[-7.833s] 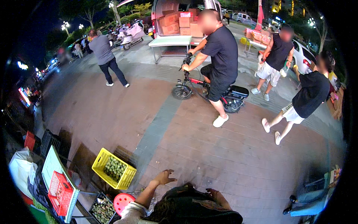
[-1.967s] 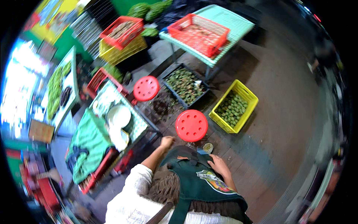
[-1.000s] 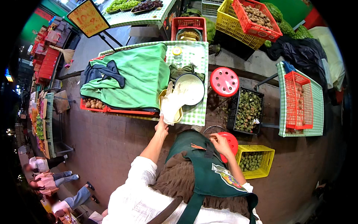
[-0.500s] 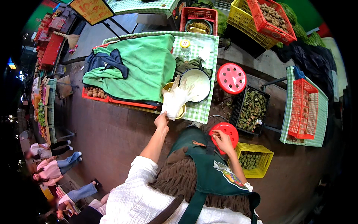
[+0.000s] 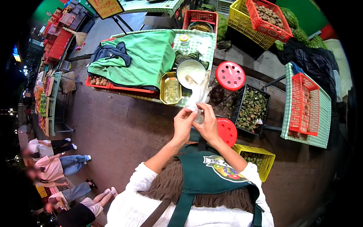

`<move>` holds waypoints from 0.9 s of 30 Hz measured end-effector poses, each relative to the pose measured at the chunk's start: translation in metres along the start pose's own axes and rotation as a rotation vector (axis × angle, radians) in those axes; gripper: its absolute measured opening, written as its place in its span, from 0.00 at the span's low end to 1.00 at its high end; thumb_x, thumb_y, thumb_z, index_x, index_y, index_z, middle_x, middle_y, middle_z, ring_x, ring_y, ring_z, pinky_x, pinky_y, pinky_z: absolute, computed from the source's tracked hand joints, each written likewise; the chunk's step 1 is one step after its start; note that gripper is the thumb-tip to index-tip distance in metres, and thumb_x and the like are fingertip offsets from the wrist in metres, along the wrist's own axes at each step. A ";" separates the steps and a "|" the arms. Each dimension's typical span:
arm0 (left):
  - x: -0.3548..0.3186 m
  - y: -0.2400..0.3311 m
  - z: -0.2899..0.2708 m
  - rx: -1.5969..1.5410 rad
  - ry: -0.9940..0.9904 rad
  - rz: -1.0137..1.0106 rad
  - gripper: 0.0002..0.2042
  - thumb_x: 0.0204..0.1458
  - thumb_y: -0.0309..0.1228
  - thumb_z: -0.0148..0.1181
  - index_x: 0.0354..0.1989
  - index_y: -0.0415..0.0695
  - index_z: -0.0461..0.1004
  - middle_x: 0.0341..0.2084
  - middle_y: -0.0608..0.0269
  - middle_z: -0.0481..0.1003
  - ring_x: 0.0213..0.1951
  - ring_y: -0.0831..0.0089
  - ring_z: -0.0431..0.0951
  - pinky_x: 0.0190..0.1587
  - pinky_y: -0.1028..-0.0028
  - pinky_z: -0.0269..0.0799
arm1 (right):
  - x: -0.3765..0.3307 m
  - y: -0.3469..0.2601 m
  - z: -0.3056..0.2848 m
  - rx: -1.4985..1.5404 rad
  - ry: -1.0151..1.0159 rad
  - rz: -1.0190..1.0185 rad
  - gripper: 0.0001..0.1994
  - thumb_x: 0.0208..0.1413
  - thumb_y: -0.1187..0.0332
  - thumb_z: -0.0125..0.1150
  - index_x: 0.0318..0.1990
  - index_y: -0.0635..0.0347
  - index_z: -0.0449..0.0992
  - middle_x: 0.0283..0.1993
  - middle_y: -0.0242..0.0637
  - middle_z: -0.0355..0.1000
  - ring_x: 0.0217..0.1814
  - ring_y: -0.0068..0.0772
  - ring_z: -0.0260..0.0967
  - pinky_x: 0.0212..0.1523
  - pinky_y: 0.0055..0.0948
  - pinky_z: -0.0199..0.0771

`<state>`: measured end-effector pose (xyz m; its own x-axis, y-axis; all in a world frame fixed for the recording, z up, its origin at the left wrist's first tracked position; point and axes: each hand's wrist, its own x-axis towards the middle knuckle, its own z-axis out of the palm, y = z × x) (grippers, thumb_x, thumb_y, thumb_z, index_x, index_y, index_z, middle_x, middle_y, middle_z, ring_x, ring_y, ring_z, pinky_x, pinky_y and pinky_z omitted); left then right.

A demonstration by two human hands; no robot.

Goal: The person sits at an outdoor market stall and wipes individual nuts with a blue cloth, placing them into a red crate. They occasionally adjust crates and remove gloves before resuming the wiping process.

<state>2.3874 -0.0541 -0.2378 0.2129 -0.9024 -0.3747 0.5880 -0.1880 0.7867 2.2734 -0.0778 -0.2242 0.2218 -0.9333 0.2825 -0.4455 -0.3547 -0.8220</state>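
Observation:
A whitish, stained glove [image 5: 200, 94] hangs out in front of me, its fingers pointing away over the near right corner of the table. My left hand [image 5: 183, 124] is closed in a pinch on the glove's cuff. On the cuff's other side, my right hand [image 5: 207, 124] pinches it too. Beyond the glove is a white bowl [image 5: 186, 68] with a dark rim, partly covered by the glove's fingers. Left of the bowl stands a yellow octagonal tray [image 5: 171, 90], its inside in view.
A green cloth [image 5: 151, 53] covers red crates of brown nuts [image 5: 99, 81]. Red stools [image 5: 230, 75] stand at the right, beside a black crate of green husks [image 5: 253, 108]. A yellow crate [image 5: 267, 166] sits near my right arm. People [image 5: 53, 168] are at the far left.
The glove has moved right, from over the yellow tray to in front of the bowl. My right hand has come up from beside the red stool and taken hold of its cuff.

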 end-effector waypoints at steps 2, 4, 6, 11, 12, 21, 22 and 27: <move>-0.010 -0.008 0.006 0.006 -0.091 0.022 0.04 0.52 0.24 0.61 0.32 0.40 0.72 0.30 0.71 0.74 0.33 0.86 0.72 0.37 0.84 0.67 | -0.008 0.003 -0.005 -0.005 0.058 0.056 0.19 0.45 0.76 0.63 0.48 0.65 0.71 0.45 0.44 0.71 0.46 0.40 0.71 0.46 0.32 0.71; -0.015 -0.014 0.004 0.076 -0.184 0.051 0.05 0.53 0.20 0.56 0.37 0.37 0.72 0.34 0.68 0.74 0.40 0.83 0.73 0.43 0.81 0.68 | -0.018 0.005 -0.016 0.045 0.078 0.199 0.15 0.47 0.77 0.59 0.45 0.67 0.72 0.42 0.47 0.72 0.43 0.45 0.73 0.45 0.34 0.72; -0.019 -0.019 0.005 0.187 -0.250 0.124 0.08 0.53 0.18 0.53 0.41 0.35 0.70 0.38 0.67 0.73 0.44 0.81 0.72 0.46 0.78 0.69 | -0.023 0.004 -0.022 0.039 0.195 0.179 0.10 0.50 0.77 0.56 0.41 0.67 0.75 0.37 0.46 0.74 0.38 0.40 0.74 0.40 0.31 0.73; -0.014 -0.028 0.016 0.961 -0.537 0.422 0.19 0.48 0.13 0.39 0.49 0.31 0.66 0.45 0.39 0.71 0.52 0.53 0.72 0.52 0.61 0.67 | -0.038 0.003 -0.039 0.006 0.295 0.125 0.08 0.52 0.78 0.55 0.40 0.66 0.76 0.36 0.43 0.72 0.34 0.35 0.72 0.36 0.30 0.72; -0.012 -0.027 0.020 0.964 -0.615 0.389 0.18 0.48 0.13 0.39 0.49 0.31 0.66 0.44 0.39 0.72 0.51 0.52 0.72 0.52 0.61 0.67 | -0.040 0.004 -0.040 -0.019 0.310 0.118 0.08 0.53 0.78 0.55 0.40 0.66 0.76 0.36 0.42 0.72 0.33 0.35 0.72 0.35 0.30 0.72; 0.017 -0.024 0.076 -0.374 -0.728 -0.344 0.22 0.60 0.29 0.44 0.63 0.37 0.57 0.59 0.52 0.64 0.60 0.64 0.64 0.62 0.70 0.60 | -0.053 0.003 -0.040 -0.101 0.263 0.026 0.05 0.49 0.78 0.59 0.34 0.67 0.73 0.32 0.45 0.70 0.35 0.47 0.70 0.35 0.36 0.71; 0.021 -0.030 0.075 -0.389 -0.742 -0.377 0.24 0.60 0.33 0.45 0.64 0.38 0.56 0.61 0.52 0.62 0.61 0.64 0.64 0.63 0.70 0.58 | -0.053 0.004 -0.040 -0.079 0.276 0.051 0.05 0.49 0.79 0.59 0.34 0.68 0.73 0.32 0.45 0.70 0.34 0.46 0.71 0.35 0.34 0.71; 0.026 -0.029 0.066 -0.269 -0.812 -0.402 0.30 0.61 0.44 0.45 0.69 0.52 0.45 0.67 0.60 0.51 0.65 0.60 0.56 0.66 0.62 0.48 | -0.049 0.001 -0.037 0.036 0.280 0.147 0.05 0.49 0.78 0.59 0.34 0.67 0.75 0.32 0.42 0.72 0.33 0.37 0.73 0.33 0.29 0.70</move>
<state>2.3249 -0.0977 -0.2380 -0.5939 -0.8025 -0.0570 0.6809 -0.5391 0.4957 2.2303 -0.0348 -0.2204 -0.0925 -0.9554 0.2805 -0.4231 -0.2173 -0.8796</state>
